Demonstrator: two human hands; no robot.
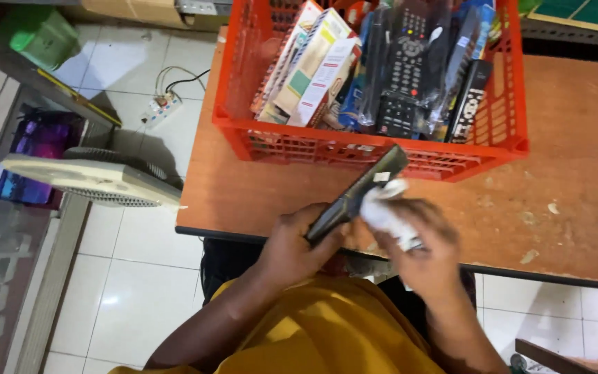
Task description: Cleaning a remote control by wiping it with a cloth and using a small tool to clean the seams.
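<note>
Holding a dark remote control [358, 194] at its lower end, the left hand [292, 249] is closed around it, so the remote points up and away over the edge of the table [576, 173]. The right hand [420, 246] is closed on a white cloth [385, 208] and presses it against the remote's side. Just beyond both hands stands an orange plastic crate [382, 149] on the table, filled with more remotes and small boxes. Left of the left hand, lower on the tiled floor, a white fan [91, 180] is seen.
</note>
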